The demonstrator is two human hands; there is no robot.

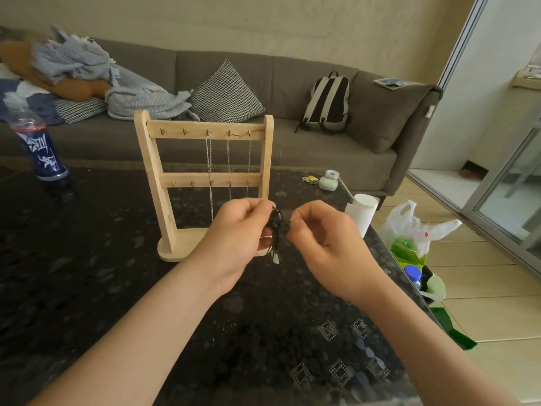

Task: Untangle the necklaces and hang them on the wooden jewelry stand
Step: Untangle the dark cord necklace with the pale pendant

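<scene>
Dark tangled necklace (274, 227), pale pendant dangling

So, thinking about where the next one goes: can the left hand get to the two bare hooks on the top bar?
Probably yes: nothing stands before those hooks, and the chains hang further right. But the left hand pinches the dark tangle now.
</scene>
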